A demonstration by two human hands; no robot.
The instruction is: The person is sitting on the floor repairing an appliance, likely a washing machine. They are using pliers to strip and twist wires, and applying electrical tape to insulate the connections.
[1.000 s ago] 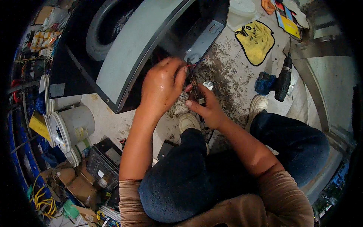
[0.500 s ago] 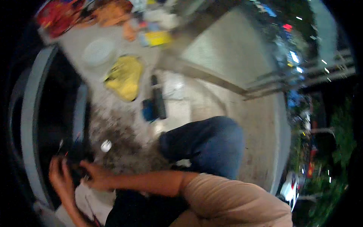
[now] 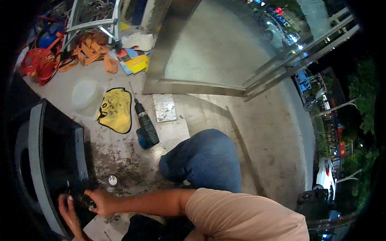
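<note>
Both hands are low at the left, at the opening of a dark box-like housing with a grey frame (image 3: pixel 37 160). My right hand (image 3: pixel 103 202) reaches across with its fingers closed round a small dark greenish part (image 3: pixel 85 200). Beside it, my left hand (image 3: pixel 69 212) has its fingers bent and pressed against the same part from the left. What the part is stays unclear in the shadow, and its lower side is hidden by the hands. A small round white-and-silver piece (image 3: pixel 112 180) lies on the dirt-strewn floor just beyond my right hand.
A cordless drill (image 3: pixel 147 125) with a long bit lies beside a yellow cloth (image 3: pixel 116 110) and a clear plastic tub (image 3: pixel 85 95). Farther off are orange straps (image 3: pixel 90 50), a red bag (image 3: pixel 39 66) and a stepladder (image 3: pixel 90 26). A metal-framed glass door (image 3: pixel 193 86) stands beyond my knee.
The view has shifted and sharpened, so the stepladder now shows at the top. Both hands stay together at the housing around the dark part.
</note>
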